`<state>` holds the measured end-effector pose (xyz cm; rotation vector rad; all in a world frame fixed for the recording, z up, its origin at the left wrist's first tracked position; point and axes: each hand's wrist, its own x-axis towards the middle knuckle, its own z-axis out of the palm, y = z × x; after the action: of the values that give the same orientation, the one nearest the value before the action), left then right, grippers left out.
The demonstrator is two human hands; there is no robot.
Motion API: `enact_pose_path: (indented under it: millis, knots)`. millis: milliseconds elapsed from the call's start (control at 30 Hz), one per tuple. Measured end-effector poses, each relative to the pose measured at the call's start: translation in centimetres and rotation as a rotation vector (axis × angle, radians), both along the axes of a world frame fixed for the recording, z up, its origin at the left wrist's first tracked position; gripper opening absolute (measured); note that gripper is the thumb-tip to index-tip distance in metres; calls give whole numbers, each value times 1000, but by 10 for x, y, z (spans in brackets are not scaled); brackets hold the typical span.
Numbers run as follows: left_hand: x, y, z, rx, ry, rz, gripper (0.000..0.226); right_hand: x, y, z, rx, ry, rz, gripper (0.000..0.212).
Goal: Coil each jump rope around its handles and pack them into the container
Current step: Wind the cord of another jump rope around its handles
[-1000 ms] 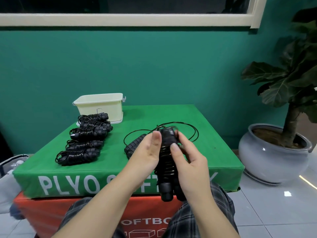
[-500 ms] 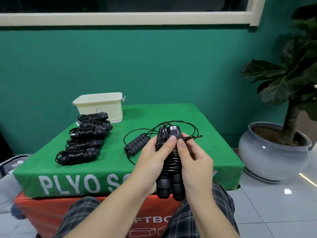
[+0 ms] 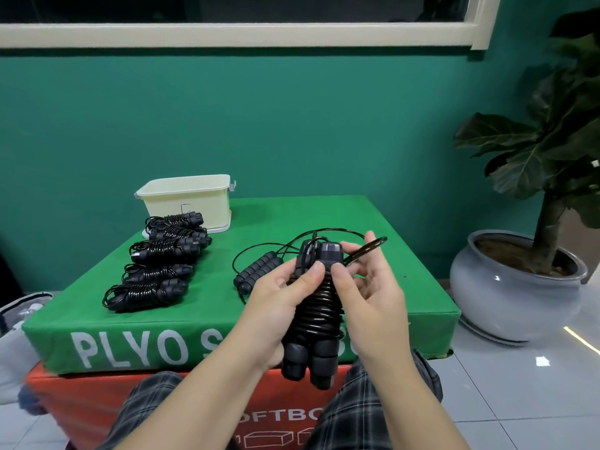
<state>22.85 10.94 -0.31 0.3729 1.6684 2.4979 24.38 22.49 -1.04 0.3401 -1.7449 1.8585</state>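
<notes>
Rope nearly coiled, held upright over the lap in front of the box.
Left hand grips the paired handles, thumb pressed on the coils; right hand pinches the last loop of cord beside the handle tops. Five wound ropes lie in a row on the box near the cream container, none visibly packed; one rope lies loose, uncoiled. Box front reads "PLYO S…", the rest hidden; the orange box below shows "…FTBO…".
</notes>
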Motion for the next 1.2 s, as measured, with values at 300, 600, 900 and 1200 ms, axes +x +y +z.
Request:
enact_pose_path:
  millis: [300, 600, 900, 1200]
  knots:
    - [4, 3, 7, 36, -3, 15, 28, -4, 1, -7, -197, -17, -201, 25]
    - [-3, -9, 17, -12, 93, 29, 31, 1, -4, -16, 160, 432, -318, 22]
    - [-2, -8, -2, -184, 239, 76, 37, -3, 1, -12, 174, 461, -328, 17]
    - [-9, -2, -11, -302, 211, 156, 37, -12, 2, -19, 458, 301, -250, 53]
